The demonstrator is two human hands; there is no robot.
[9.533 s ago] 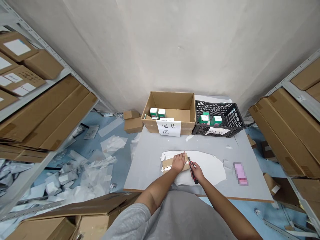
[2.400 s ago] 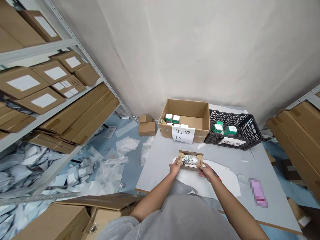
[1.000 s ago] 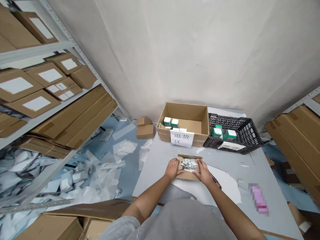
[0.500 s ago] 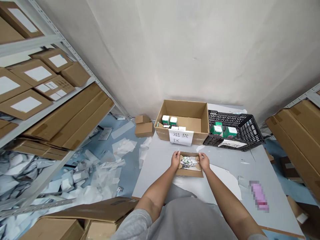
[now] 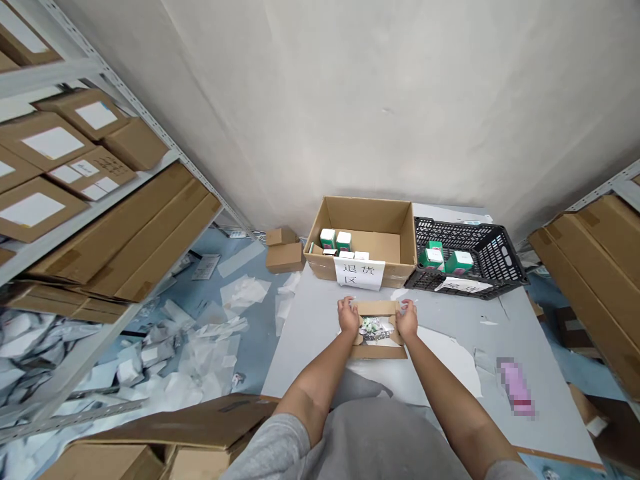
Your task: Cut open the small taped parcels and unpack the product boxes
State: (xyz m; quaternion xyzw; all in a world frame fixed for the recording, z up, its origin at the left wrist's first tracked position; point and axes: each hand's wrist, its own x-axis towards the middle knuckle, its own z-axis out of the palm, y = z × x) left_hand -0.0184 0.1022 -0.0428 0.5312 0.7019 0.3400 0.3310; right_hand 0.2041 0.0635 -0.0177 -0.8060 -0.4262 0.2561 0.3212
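Small cardboard carton: lies flat on the grey table top [image 5: 300,320], near the person and centred in front of them, its long axis running left to right. Its far flap stands raised.
Contents: crumpled silver-and-green foil packets [image 5: 375,327] sit in the carton's open middle. Their exact kind is too small to tell.
Left hand: the left hand [image 5: 349,315] is at the far left corner of the carton, with its fingers [image 5: 345,304] bunched together and curled over the far edge, apparently pinching it.
Right hand: the right hand [image 5: 407,319] mirrors it at the far right corner, with its fingers [image 5: 403,306] also close together on the edge. Neither hand is clearly nearer; the packets lie between them, and the thumbs are hard to make out.
Arms: both reach forward from grey short sleeves [image 5: 270,445] and converge on the carton.
Under the carton: a torn white sheet [image 5: 445,353] lies on the table, extending right.
Far side: an open cardboard box [image 5: 360,217] holds green-and-white boxes [image 5: 329,238] and bears a paper sign [image 5: 359,273]. A black plastic crate [image 5: 463,257] stands just to its right.
Right of the table top: a blurred pink object [image 5: 515,388].
Left: metal shelving [image 5: 100,200] holds cartons, above plastic film scattered on the floor [image 5: 215,347].
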